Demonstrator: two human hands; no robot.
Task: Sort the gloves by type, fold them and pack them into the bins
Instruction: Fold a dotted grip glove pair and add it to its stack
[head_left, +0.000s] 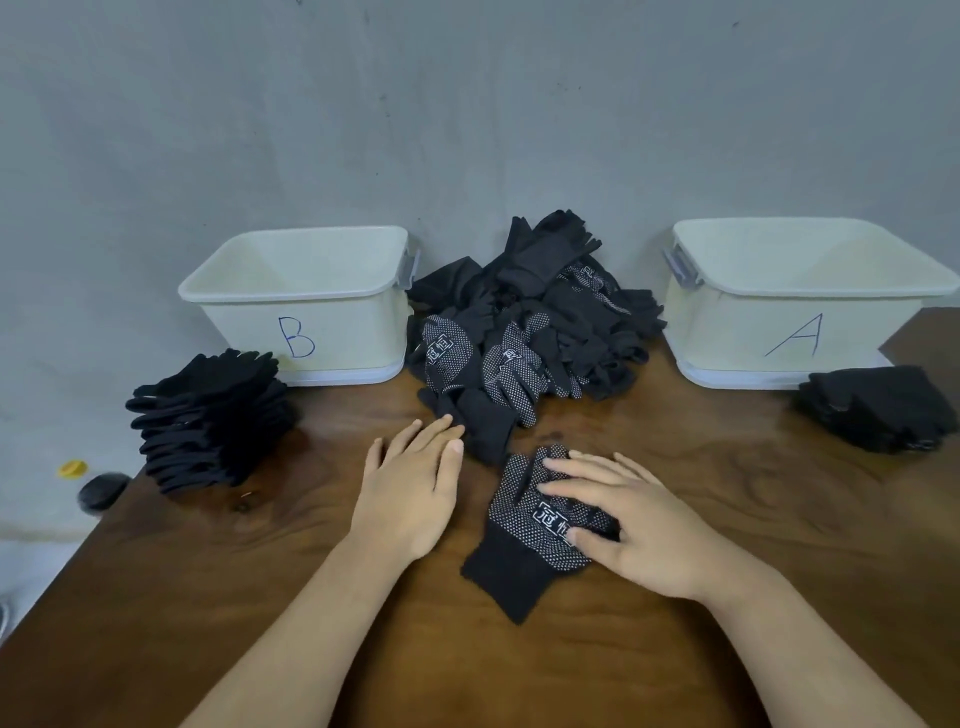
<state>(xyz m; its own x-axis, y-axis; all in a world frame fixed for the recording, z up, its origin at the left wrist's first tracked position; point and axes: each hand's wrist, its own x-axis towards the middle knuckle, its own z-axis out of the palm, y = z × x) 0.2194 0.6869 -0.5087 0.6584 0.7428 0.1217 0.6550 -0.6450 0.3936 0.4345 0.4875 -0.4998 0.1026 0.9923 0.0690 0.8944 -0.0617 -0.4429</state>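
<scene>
A black glove with white dots (524, 535) lies flat on the wooden table (727, 519) in front of me. My right hand (628, 525) presses on it with straight fingers. My left hand (415, 483) lies flat on the table just left of it, fingertips next to a plain black glove (485, 421) at the edge of the mixed glove pile (530, 322). White bin B (311, 306) stands at the back left and white bin A (800, 301) at the back right; both look empty.
A stack of plain black gloves (213, 421) sits in front of bin B near the table's left edge. A lower stack of black gloves (883, 415) lies in front of bin A. A grey wall rises behind. A yellow cap (72, 468) lies on the floor at left.
</scene>
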